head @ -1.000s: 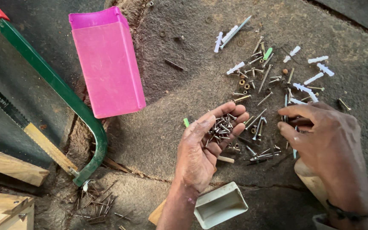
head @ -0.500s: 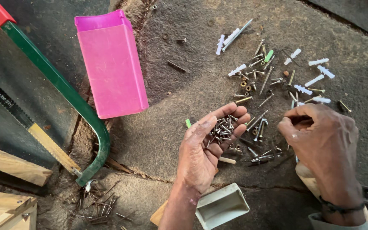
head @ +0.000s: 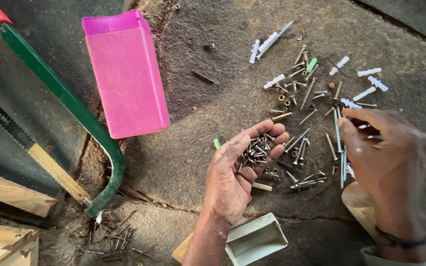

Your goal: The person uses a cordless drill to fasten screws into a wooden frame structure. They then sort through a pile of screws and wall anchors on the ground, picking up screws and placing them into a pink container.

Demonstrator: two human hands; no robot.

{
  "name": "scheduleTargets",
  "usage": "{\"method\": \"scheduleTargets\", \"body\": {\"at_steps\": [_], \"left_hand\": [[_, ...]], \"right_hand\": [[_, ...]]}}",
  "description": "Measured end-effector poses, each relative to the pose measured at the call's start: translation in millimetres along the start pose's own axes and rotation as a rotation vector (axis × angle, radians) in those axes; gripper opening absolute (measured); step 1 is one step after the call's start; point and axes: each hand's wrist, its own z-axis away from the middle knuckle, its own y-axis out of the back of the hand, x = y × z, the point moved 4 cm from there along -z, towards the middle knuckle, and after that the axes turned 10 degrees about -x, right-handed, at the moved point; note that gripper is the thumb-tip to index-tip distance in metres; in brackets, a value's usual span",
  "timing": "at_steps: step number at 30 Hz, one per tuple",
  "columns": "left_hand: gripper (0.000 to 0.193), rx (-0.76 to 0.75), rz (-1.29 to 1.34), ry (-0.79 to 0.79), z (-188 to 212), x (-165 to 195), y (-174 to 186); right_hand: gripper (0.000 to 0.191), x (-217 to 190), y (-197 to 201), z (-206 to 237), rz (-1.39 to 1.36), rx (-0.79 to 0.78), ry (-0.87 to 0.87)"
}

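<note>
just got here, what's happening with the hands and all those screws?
A person's left hand is cupped palm up with a small heap of screws in it. The right hand reaches down among the screws and white wall plugs scattered on the ground. A pink box and a green hacksaw lie to the left.

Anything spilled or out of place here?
Yes: loose screws and white wall plugs lie scattered on the rough floor, not in the pink box. The left hand cups small screws; rusty nails litter the crack by the hacksaw.
</note>
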Motion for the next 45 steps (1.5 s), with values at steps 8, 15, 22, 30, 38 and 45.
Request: {"method": "scheduleTargets", "body": {"at_steps": [8, 15, 22, 30, 38, 45], "left_hand": [[0.051, 0.000, -0.015, -0.002, 0.9, 1.9, -2.6], [0.050, 0.032, -0.045, 0.017, 2.3, 1.4, -6.5], [0.051, 0.032, -0.066, 0.049, 0.9, -2.1, -5.7], [0.045, 0.014, -0.004, 0.025, 1.7, -5.9, -2.1], [0.043, 0.001, -0.022, -0.035, -0.6, -1.8, -0.5], [0.046, 0.003, -0.050, -0.034, 2.4, -1.4, 0.5]], "right_hand": [[0.028, -8.4, -13.8, -2.3, 0.100, 0.017, 0.044], [0.013, 3.6, -26.1, -0.7, 0.121, -0.010, 0.027], [0.012, -15.4, -22.1, -3.6, -0.212, -0.221, -0.020], [0.026, -15.5, 16.7, -2.3, -0.032, -0.486, -0.033], [0.045, 70.3, 7.7, 20.4, 0.299, -0.965, -0.560], [0.037, 58.9, 3.2, 24.5, 0.363, -1.074, -0.492]]}}
